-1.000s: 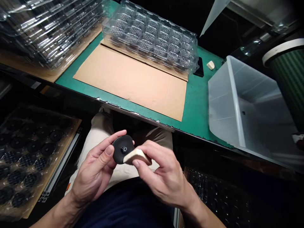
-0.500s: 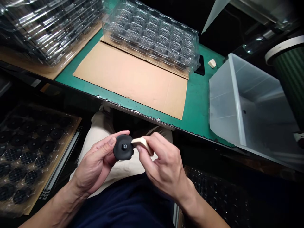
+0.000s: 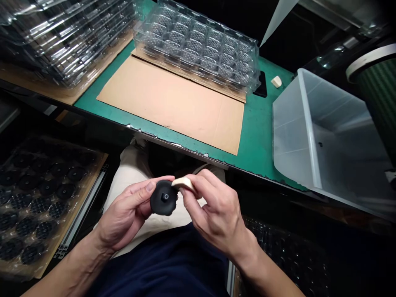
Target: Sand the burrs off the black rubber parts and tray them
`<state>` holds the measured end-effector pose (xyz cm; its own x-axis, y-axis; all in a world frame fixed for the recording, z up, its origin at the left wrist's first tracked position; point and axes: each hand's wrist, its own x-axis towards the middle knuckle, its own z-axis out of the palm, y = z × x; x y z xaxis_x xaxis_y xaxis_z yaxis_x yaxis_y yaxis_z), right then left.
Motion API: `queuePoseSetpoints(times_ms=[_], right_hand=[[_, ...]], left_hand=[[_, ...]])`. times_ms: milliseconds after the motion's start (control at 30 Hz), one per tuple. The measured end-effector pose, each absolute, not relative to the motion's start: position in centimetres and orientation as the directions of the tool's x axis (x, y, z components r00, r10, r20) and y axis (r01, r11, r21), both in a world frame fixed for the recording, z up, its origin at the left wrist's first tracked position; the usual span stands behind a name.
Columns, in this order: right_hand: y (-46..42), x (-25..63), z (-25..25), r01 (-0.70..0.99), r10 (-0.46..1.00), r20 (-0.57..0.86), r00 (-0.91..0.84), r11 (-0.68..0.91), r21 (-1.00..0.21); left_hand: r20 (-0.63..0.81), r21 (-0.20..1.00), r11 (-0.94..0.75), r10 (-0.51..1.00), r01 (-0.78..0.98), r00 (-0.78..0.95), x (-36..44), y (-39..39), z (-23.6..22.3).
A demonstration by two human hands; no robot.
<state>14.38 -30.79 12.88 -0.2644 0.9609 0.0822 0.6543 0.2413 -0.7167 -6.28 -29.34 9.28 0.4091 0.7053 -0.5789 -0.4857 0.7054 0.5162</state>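
Observation:
Over my lap, my left hand (image 3: 131,210) grips a round black plastic part (image 3: 162,206) by its left edge, thumb in front and fingers behind. A short hollow stub stands at the middle of the disc, and its lower rim looks uneven. Pinched between the thumb and fingers of my right hand (image 3: 215,206) is a small cream-coloured block (image 3: 184,184), perhaps a sanding or rubbing piece. The block's left end meets the upper right rim of the black part. My fingers partly hide both things.
A green table (image 3: 260,136) carries flat cardboard (image 3: 173,101), a clear compartment tray (image 3: 198,45), stacked clear trays (image 3: 71,37), another cream block (image 3: 276,81) and a translucent bin (image 3: 291,132). Lower left, a tray of black parts (image 3: 37,198) lies on cardboard.
The black part has shifted slightly right and down with my left hand. The cream block has moved slightly up along its rim and turned flatter.

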Motion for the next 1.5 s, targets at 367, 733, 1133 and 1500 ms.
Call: queuePoseSetpoints(times_ms=[367,733,1133,1500], right_hand=[[-31.3,14.7,12.4,0.656,0.928,0.161,-0.337,0.354,-0.667],[-31.6,14.7,12.7,0.626,0.902,0.179,-0.393,0.406,-0.666],[-31.9,14.4,12.1,0.621,0.929,0.122,-0.349,0.327,-0.712],[-31.4,13.4,11.8,0.509,0.982,-0.02,-0.186,0.08,-0.857]], left_hand=[[-0.529,0.553,0.73,0.68,-0.402,0.507,-6.3,-29.4,9.1],[-0.526,0.568,0.754,0.64,-0.329,0.56,-6.6,-29.5,8.8],[-0.563,0.638,0.74,0.636,-0.212,0.527,-7.3,-28.8,8.6],[-0.5,0.628,0.592,0.804,-0.505,0.322,-6.6,-28.9,8.8]])
